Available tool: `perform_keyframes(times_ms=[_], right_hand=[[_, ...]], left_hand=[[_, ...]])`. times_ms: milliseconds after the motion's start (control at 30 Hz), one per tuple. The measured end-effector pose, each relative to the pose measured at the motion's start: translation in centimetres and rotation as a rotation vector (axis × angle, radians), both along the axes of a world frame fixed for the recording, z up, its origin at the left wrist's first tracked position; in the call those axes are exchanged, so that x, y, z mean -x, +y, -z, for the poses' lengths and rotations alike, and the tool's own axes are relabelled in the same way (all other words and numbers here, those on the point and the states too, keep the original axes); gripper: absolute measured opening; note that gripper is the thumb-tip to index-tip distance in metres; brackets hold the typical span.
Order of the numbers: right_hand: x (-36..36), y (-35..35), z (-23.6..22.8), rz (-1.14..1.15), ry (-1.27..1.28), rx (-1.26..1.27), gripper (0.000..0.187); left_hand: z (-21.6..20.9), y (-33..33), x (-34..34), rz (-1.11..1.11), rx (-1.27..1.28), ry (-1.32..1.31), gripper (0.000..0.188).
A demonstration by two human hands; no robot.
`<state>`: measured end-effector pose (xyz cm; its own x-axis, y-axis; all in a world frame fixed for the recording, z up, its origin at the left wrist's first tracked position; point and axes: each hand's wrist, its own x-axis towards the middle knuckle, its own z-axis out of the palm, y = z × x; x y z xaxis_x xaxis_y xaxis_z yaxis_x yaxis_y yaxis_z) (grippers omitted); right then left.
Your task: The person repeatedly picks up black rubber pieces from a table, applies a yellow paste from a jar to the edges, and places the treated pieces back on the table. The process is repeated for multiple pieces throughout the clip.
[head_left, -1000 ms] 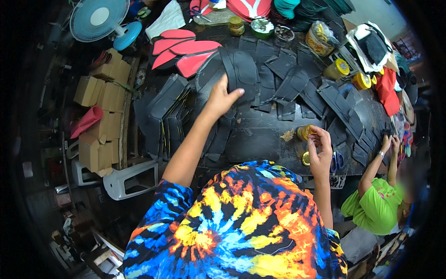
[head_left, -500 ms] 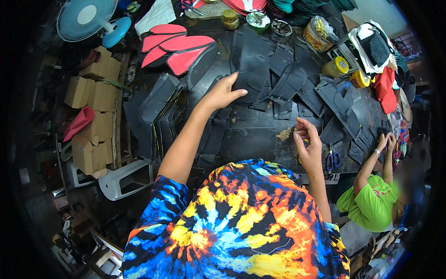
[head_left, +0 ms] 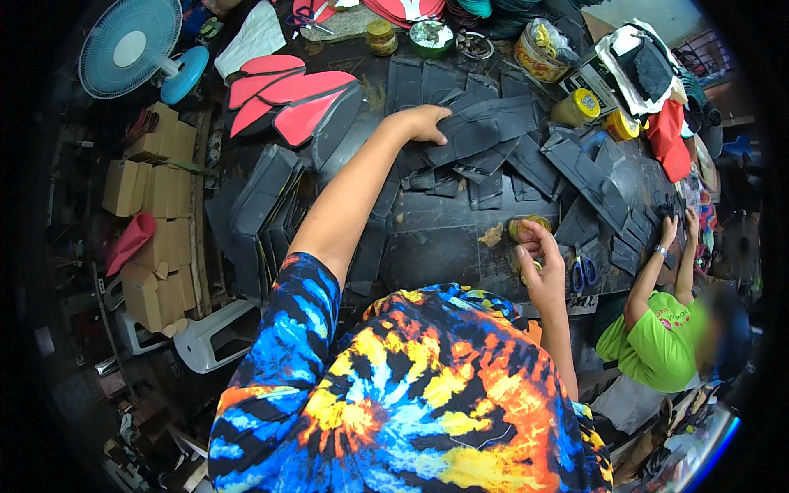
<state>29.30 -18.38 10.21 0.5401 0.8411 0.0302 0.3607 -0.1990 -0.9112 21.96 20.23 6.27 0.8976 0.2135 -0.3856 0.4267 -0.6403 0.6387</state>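
L hand (head_left: 421,125) holds blk pc (head_left: 481,130), R hand (head_left: 544,267) nr jar (head_left: 526,225).

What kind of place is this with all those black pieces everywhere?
Probably a small workshop, though what it makes isn't certain. Flat black pieces are spread across the dark worktable, with rounded red pieces and blue-handled scissors lying there too.
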Motion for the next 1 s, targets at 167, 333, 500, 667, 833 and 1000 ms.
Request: perform_keyframes(times_ms=[167, 333, 500, 667, 833, 1000], right_hand=[[0.3, -0.1, 0.0, -0.011, 0.017, 0.031, 0.043], [0.3, 0.6, -0.1, -0.055, 0.017, 0.032, 0.043], [0.0, 1.0, -0.3, -0.062, 0.005, 0.041, 0.044], [-0.1, 0.7, -0.1, -0.045, 0.01, 0.037, 0.045], [0.0, -0.3, 0.0, 0.011, 0.022, 0.043, 0.044], [-0.1, -1.1, 0.1, 0.029, -0.018, 0.06, 0.046]], left_hand=[[3.2, 0.2, 1.6, -0.165, -0.124, 0.038, 0.073], [2.5, 0.6, 2.6, -0.327, 0.346, -0.222, 0.043], [-0.8, -2.0, 1.8, -0.402, 0.868, -0.523, 0.046], [0.8, -8.2, -2.7, -0.553, 0.942, -0.719, 0.051], [7.2, -14.3, -5.6, -0.693, 0.353, -0.495, 0.055], [9.4, -17.0, -4.7, -0.727, 0.236, -0.451, 0.056]])
